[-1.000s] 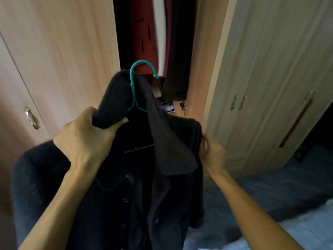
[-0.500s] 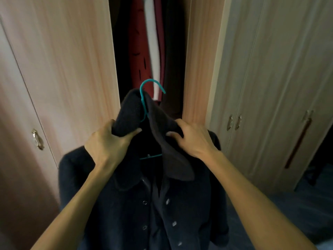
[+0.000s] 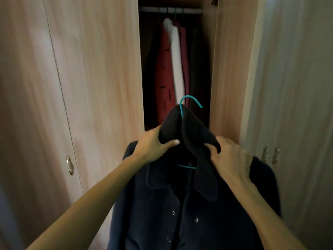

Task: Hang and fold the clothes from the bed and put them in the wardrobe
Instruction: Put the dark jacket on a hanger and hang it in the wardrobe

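Dark navy coat [image 3: 180,213] held up in front of the open wardrobe bay [image 3: 201,69], low against the gap. It sits on a teal hanger [image 3: 189,101]; the hook stands clear above the collar, well below the rail [image 3: 171,10] at the top of the bay. The hanger's crossbar shows inside the neck.

Left hand [image 3: 153,147] grips the left side of the raised collar, thumb across the front, fingers curled behind the fabric. Right hand [image 3: 230,156] pinches the collar's right flap, fingers bent into the cloth at the shoulder.

Coat front faces the camera, with metal snap buttons down the placket. Small pale tag inside the neck, just above the crossbar: too small to read. No other writing legible.

Inside the bay, hanging from the rail: a red garment with dark dashes [image 3: 164,78], a white one [image 3: 177,60] beside it, and darker pieces on either side.

Left of the bay, a closed door with one brass handle [image 3: 69,165]. Right of the bay, a pair of handles [image 3: 270,156] close together.
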Motion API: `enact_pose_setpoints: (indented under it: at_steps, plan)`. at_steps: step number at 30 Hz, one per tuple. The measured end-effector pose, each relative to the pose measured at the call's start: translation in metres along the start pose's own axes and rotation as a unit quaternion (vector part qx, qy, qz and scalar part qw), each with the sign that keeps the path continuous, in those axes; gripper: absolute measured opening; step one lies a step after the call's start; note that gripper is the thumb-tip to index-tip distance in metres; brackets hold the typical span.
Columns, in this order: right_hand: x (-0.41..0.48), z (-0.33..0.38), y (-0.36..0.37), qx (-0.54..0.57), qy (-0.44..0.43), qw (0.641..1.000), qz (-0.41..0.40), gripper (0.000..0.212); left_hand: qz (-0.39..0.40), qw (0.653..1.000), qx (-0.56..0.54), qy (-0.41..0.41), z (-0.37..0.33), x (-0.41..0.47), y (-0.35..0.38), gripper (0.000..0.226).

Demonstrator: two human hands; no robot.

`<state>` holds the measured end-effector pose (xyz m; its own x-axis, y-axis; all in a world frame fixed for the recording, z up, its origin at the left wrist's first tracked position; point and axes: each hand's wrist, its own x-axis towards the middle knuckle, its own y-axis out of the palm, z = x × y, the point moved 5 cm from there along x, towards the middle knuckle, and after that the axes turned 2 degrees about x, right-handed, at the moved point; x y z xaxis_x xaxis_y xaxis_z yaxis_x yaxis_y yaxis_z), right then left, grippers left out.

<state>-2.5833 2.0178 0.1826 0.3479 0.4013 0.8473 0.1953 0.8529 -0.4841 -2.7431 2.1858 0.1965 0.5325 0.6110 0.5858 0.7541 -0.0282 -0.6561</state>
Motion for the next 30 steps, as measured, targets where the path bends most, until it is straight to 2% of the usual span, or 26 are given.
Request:
enact_pose_setpoints:
  at_steps: [2,5,8,11,14,17,21,23,25,30]
  plan:
    - [0.012,0.001,0.006,-0.008,0.012,1.0,-0.014,0.029,0.02,0.998,-0.044,0.027,0.011,0.024,-0.003,0.063]
    - [0.034,0.009,0.021,-0.034,0.023,0.999,-0.026,0.03,-0.015,0.995,-0.085,0.058,0.03,0.072,-0.018,0.057]
    - [0.056,0.02,0.035,-0.073,0.038,0.996,-0.025,0.029,-0.035,0.992,0.034,0.114,0.05,0.127,-0.034,0.069]
    - [0.08,0.03,0.043,-0.101,0.052,0.993,-0.038,0.029,-0.03,0.97,0.184,0.158,0.072,0.174,-0.037,0.064]
    - [0.104,0.038,0.052,-0.13,0.063,0.988,-0.047,0.031,-0.019,0.932,0.309,0.19,0.09,0.209,-0.025,0.053]
    - [0.121,0.045,0.059,-0.156,0.068,0.984,-0.048,0.033,0.028,0.891,0.413,0.185,0.111,0.234,-0.008,0.05]
    - [0.133,0.053,0.067,-0.184,0.073,0.979,-0.045,0.033,0.078,0.818,0.546,0.164,0.14,0.26,0.001,0.058]
    - [0.137,0.054,0.072,-0.198,0.075,0.976,-0.042,0.032,0.103,0.768,0.614,0.15,0.157,0.267,0.0,0.059]
    - [0.141,0.058,0.077,-0.204,0.068,0.976,-0.045,0.032,0.111,0.732,0.655,0.147,0.172,0.271,-0.008,0.061]
    - [0.143,0.075,0.079,-0.211,0.053,0.976,-0.026,0.029,0.117,0.688,0.697,0.166,0.175,0.27,-0.008,0.067]
